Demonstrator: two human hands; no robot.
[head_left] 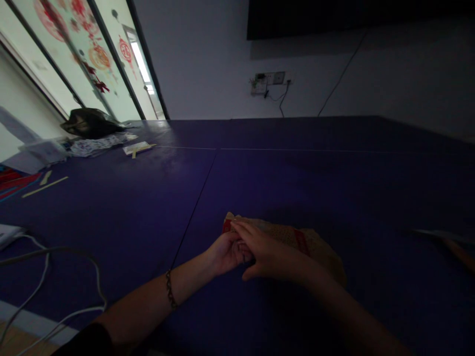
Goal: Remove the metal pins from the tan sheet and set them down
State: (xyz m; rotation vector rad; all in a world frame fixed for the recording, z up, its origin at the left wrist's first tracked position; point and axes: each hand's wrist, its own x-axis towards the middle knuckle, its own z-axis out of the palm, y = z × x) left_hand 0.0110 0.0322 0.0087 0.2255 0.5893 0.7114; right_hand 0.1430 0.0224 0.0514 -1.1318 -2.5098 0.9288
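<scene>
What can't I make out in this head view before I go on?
Head view:
Near side of the brown package: partly hidden by the right hand.
Left hand's grip: some fingers are behind the right hand.
Orange-brown object: dark, blurred, cut off by the right edge.
White device: cut off by the left edge.

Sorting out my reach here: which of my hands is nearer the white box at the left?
Left. Your left hand is well to the right of the white box; your right hand is farther right, partly over the left.
</scene>
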